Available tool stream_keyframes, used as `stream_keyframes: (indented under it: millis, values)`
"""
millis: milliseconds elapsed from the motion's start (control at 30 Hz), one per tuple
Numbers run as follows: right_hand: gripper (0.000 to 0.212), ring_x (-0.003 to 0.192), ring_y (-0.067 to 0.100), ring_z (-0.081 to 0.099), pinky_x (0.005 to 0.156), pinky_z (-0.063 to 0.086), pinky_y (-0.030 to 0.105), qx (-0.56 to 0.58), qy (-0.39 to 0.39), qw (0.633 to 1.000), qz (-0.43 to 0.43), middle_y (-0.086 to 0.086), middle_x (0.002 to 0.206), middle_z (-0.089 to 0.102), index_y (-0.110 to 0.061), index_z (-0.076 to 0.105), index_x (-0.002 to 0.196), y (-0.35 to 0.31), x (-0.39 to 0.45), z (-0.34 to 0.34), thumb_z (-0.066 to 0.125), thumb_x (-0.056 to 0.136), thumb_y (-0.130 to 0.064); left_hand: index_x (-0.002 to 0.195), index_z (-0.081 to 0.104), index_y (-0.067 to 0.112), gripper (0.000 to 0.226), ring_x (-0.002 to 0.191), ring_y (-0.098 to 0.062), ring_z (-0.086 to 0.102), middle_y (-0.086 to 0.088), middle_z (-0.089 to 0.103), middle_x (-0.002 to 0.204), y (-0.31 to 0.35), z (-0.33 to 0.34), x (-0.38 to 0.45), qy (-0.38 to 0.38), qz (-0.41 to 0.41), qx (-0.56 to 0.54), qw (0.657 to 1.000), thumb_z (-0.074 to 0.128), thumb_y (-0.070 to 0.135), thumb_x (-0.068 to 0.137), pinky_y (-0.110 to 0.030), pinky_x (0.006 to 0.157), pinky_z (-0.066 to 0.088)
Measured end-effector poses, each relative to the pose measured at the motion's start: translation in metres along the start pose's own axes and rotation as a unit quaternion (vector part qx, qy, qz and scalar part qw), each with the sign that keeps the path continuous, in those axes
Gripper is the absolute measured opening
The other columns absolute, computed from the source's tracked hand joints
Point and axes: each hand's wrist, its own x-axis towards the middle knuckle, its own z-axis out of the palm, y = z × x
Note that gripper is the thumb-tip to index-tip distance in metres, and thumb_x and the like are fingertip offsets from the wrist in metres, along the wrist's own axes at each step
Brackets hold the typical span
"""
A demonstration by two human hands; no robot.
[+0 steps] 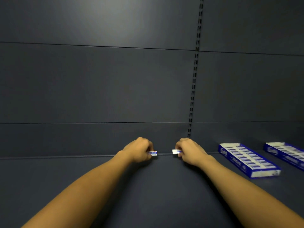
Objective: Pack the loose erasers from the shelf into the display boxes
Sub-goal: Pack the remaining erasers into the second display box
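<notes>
My left hand (139, 149) pinches one eraser (153, 153), my right hand (189, 150) pinches another eraser (175, 151), both at the back of the dark shelf (156, 186); to my right lie two filled blue display boxes (248, 159), the farther box (286, 153) just beside the nearer

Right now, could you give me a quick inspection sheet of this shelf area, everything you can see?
Surface: dark shelf, bare in front of the hands.
Job's things: one eraser in the left hand, one eraser in the right hand; near display box looks full of erasers; far display box is cut off by the frame edge.
Clutter: nothing seen.
Grip: each hand pinches its eraser near the shelf's back edge.
Cables: nothing seen.
Surroundings: dark back panel, slotted upright.
</notes>
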Motion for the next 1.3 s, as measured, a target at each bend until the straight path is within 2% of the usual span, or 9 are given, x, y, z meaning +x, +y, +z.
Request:
stream_keyframes:
  millis: [100,267,400,633,933,1033,1300]
  values:
    - [0.015,0.106,0.021,0.055,0.087,0.049,0.036,-0.015,0.01,0.999,0.03,0.0,0.11,0.057,-0.017,0.066,0.104,0.015,-0.023,-0.014,0.067,0.089,-0.014,0.094,0.066,0.025,0.01,0.085,-0.017,0.06,0.006,0.059,0.098,0.023,0.006,0.012,0.003,0.039,-0.002,0.999,0.067,0.024,0.085,-0.03,0.069,0.05]
    - [0.013,0.107,0.023,0.055,0.089,0.05,0.04,-0.042,0.012,0.996,0.083,0.0,0.107,0.057,-0.017,0.067,0.098,0.039,-0.066,-0.034,0.064,0.087,-0.011,0.098,0.065,0.021,0.012,0.086,-0.019,0.06,0.002,0.059,0.103,0.069,0.016,0.027,0.004,0.081,-0.013,0.997,0.069,0.023,0.087,-0.039,0.078,0.056]
    - [0.012,0.102,0.023,0.058,0.086,0.05,0.037,-0.053,0.018,0.99,0.128,0.001,0.108,0.058,-0.019,0.067,0.094,0.061,-0.103,-0.048,0.062,0.087,-0.011,0.095,0.064,0.022,0.01,0.085,-0.017,0.059,0.002,0.058,0.102,0.105,0.028,0.036,-0.011,0.115,-0.024,0.993,0.07,0.021,0.087,-0.034,0.074,0.054]
    - [0.016,0.097,0.023,0.061,0.085,0.055,0.039,-0.052,0.017,0.977,0.205,0.002,0.111,0.06,-0.02,0.068,0.098,0.104,-0.166,-0.076,0.067,0.085,-0.012,0.099,0.067,0.021,0.013,0.087,-0.016,0.06,0.002,0.06,0.105,0.173,0.039,0.048,-0.018,0.145,-0.022,0.989,0.071,0.023,0.088,-0.036,0.08,0.057]
    - [0.015,0.102,0.022,0.059,0.087,0.052,0.035,-0.063,0.012,0.975,0.215,0.001,0.113,0.059,-0.02,0.068,0.103,0.166,-0.239,-0.101,0.069,0.089,-0.018,0.097,0.067,0.019,0.011,0.091,-0.019,0.062,-0.002,0.063,0.108,0.272,0.051,0.053,0.011,0.168,-0.008,0.986,0.068,0.025,0.088,-0.039,0.082,0.057]
    - [0.011,0.098,0.022,0.058,0.078,0.048,0.031,-0.069,0.013,0.975,0.21,0.001,0.112,0.059,-0.02,0.067,0.099,0.186,-0.263,-0.111,0.069,0.089,-0.018,0.102,0.067,0.019,0.016,0.094,-0.019,0.062,-0.002,0.065,0.109,0.303,0.058,0.052,0.009,0.165,0.008,0.986,0.068,0.028,0.089,-0.039,0.083,0.057]
    - [0.006,0.097,0.025,0.06,0.08,0.054,0.038,-0.086,0.016,0.974,0.21,0.003,0.112,0.06,-0.02,0.065,0.093,0.239,-0.322,-0.133,0.067,0.088,-0.017,0.096,0.064,0.02,0.009,0.087,-0.018,0.06,-0.003,0.067,0.106,0.385,0.074,0.051,0.024,0.15,0.0,0.988,0.066,0.025,0.089,-0.03,0.072,0.048]
